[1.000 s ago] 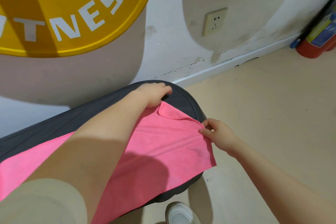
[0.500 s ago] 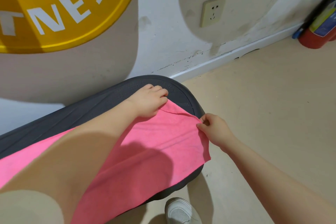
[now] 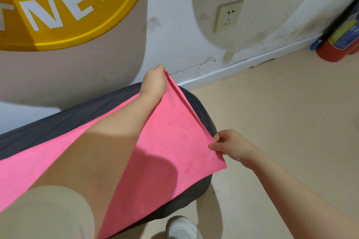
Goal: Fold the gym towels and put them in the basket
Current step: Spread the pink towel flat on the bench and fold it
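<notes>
Against a white gym wall, our left hand [image 3: 154,81] and right hand [image 3: 231,144] pinch a pink towel's [image 3: 171,141] far edge at twelve and three o'clock over a padded bench [image 3: 202,106]; folding barely begun, basket unseen.

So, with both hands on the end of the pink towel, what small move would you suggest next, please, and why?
Probably carry that lifted end back along the towel to fold it. The left hand and right hand each pinch a corner of the pink microfibre towel, its end raised and taut, while the rest lies flat on the dark grey padded bench.
</notes>
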A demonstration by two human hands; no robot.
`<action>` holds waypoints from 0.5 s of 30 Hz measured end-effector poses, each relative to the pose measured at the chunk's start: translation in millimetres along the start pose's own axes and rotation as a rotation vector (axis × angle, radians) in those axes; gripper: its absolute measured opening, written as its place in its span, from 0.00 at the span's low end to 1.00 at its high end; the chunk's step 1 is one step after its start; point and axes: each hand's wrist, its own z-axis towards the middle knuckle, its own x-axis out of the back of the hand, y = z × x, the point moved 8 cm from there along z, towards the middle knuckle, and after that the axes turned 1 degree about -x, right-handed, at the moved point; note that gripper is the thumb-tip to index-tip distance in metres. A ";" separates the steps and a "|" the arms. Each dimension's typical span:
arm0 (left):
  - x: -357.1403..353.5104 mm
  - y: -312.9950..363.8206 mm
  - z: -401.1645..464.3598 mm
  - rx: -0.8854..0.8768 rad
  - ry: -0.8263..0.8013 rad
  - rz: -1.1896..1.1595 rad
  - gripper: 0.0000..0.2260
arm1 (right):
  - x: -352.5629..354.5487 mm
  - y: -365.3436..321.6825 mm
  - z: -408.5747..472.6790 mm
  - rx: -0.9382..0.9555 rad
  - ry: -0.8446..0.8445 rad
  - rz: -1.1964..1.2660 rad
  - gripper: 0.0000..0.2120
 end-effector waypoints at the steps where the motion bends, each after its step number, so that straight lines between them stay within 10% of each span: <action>1: -3.5 5.9 4.0 -0.008 0.000 -0.041 0.13 | 6.7 4.7 1.0 -0.023 0.049 -0.004 0.10; 7: -45.2 16.0 -22.5 -0.152 -0.269 -0.085 0.24 | 31.7 14.0 -2.9 -0.162 0.200 -0.436 0.16; 11: -19.6 -49.7 -55.3 -0.118 -0.214 0.062 0.21 | 14.4 -67.9 -4.5 0.228 0.456 -0.494 0.17; 15: 34.1 -135.8 -89.0 0.063 -0.089 0.264 0.18 | -44.1 -147.1 22.1 0.565 0.339 -0.629 0.14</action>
